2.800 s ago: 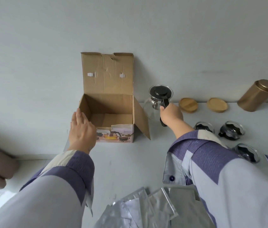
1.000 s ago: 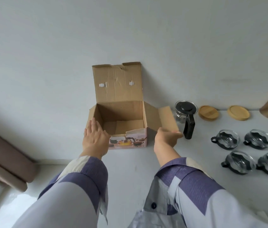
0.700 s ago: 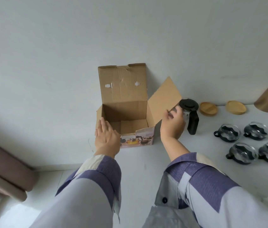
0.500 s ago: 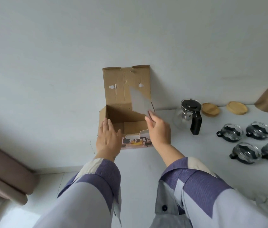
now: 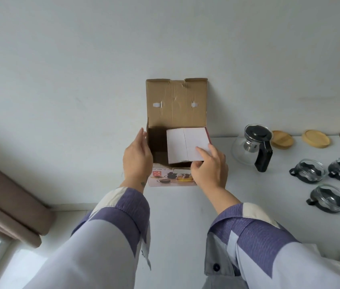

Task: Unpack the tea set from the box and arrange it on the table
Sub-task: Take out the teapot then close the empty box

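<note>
Swung inward since a moment ago, the white side flap (image 5: 186,146) now lies over the brown cardboard box (image 5: 176,105), right hand (image 5: 209,166) fingers (image 5: 201,150) pinching it; left hand (image 5: 136,157) flat alongside. Glass teapot (image 5: 250,148) stands unpacked, rightward on the desk (image 5: 185,205).

The cardboard box (image 5: 172,178) stands on the white table (image 5: 185,215) against the wall, its lid upright and its white side flap (image 5: 185,146) folded over the opening. To its right stands a glass teapot (image 5: 250,148) with a black lid and handle. Further right lie two wooden coasters (image 5: 281,139) and four glass cups (image 5: 308,171) with black holders.
</note>
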Tool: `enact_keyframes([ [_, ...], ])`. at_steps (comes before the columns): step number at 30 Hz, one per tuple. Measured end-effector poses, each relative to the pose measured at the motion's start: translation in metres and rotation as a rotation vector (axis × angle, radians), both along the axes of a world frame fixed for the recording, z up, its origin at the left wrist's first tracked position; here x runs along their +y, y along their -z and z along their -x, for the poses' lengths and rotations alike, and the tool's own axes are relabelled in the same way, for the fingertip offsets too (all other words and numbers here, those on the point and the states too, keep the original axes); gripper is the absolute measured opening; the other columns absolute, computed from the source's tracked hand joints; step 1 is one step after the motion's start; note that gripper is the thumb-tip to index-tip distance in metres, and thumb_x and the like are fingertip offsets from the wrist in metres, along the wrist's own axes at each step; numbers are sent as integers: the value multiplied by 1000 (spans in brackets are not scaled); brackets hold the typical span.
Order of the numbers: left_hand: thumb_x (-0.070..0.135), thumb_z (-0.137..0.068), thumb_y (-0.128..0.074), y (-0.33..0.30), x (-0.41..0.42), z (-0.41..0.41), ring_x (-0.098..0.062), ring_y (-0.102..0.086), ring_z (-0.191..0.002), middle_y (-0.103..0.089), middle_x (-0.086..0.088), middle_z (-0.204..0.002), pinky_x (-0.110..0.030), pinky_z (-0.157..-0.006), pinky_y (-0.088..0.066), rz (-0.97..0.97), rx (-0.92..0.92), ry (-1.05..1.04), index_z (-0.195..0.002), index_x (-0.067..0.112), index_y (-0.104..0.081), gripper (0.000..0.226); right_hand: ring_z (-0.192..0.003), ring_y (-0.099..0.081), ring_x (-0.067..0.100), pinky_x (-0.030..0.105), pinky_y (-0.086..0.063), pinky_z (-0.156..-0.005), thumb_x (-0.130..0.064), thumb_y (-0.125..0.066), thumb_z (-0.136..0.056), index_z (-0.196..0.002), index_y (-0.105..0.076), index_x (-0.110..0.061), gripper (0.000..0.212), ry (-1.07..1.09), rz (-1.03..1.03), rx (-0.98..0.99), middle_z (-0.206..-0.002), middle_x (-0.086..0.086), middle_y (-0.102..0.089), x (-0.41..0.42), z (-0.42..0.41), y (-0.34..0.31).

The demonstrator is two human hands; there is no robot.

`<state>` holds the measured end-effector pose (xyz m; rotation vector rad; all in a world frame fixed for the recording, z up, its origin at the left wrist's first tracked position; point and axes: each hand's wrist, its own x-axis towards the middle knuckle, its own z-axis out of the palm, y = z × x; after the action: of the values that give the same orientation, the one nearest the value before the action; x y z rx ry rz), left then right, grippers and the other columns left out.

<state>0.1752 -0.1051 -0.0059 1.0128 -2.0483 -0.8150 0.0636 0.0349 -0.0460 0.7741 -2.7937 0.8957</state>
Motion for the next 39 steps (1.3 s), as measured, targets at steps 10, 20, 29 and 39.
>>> enact_keyframes([
  [10, 32, -102, -23, 40, -6, 23, -17, 3, -148, 8, -4, -161, -30, -120, -10, 105, -557, 192, -153, 7, -4, 60, -94, -54, 29, 32, -47, -72, -7, -42, -87, -101, -61, -23, 28, 121, 237, -322, -102, 3, -62, -47, 67, -32],
  [20, 20, -102, -18, 41, -6, 28, -18, -1, -148, 6, -6, -160, -26, -120, -7, 163, -620, 146, -152, 4, -5, 54, -129, -45, 19, 28, -37, -102, -1, -30, -94, -149, -27, -19, 59, 111, 524, -689, -145, 1, -43, -85, 116, -55],
  [29, 24, -101, -27, 33, -4, 28, -20, -10, -147, -5, -5, -161, -29, -119, -12, 116, -566, 130, -152, 7, -12, 56, -119, -54, 25, 33, -43, -94, -16, -36, -101, -144, -36, -21, 43, 33, 415, -394, -131, 7, -56, -61, 105, -73],
  [39, 24, -96, -48, 8, 4, 5, -25, -48, -125, -40, -3, -144, -45, -99, -43, -140, -244, 33, -152, 19, 5, 78, -102, -58, 19, 30, -54, -84, 7, -45, -87, -121, -58, -31, 53, -55, 463, -338, -126, 3, -53, -1, 61, -48],
])
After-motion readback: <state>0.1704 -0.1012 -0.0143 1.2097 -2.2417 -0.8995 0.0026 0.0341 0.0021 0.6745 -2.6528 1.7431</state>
